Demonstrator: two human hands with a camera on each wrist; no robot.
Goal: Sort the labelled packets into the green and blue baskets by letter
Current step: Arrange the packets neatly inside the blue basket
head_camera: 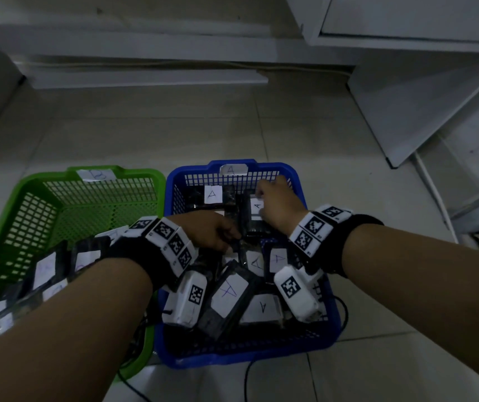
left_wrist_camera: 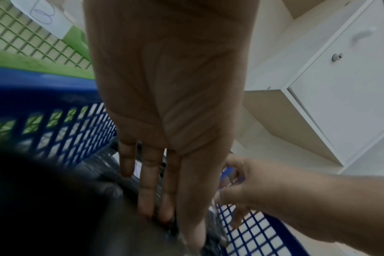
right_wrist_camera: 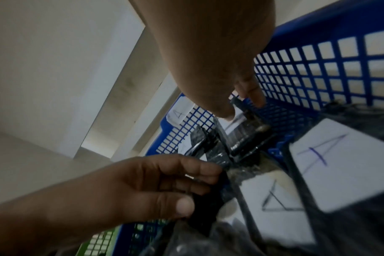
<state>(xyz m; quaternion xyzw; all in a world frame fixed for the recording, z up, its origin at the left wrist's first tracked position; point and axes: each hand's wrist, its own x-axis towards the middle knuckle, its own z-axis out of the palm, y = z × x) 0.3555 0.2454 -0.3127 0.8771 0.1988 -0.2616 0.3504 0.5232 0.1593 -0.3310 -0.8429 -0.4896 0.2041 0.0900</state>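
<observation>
The blue basket [head_camera: 313,345], tagged A on its far rim, holds several black packets with white A labels [head_camera: 228,291]. Beside it on the left, the green basket [head_camera: 44,182], tagged B, has several labelled packets [head_camera: 45,269] at its near end. Both hands are inside the blue basket. My left hand [head_camera: 232,239] pinches the edge of a black packet [right_wrist_camera: 203,214] between thumb and curled fingers near the basket's middle. My right hand [head_camera: 261,195] pinches the top edge of an A packet [head_camera: 254,223] at the back right, near the far wall.
The baskets stand side by side on a tiled floor [head_camera: 174,132]. A white cabinet [head_camera: 424,91] rises at the right, and a low white board [head_camera: 145,78] lies along the back. A black cable [head_camera: 247,378] runs on the floor under the baskets' near edge.
</observation>
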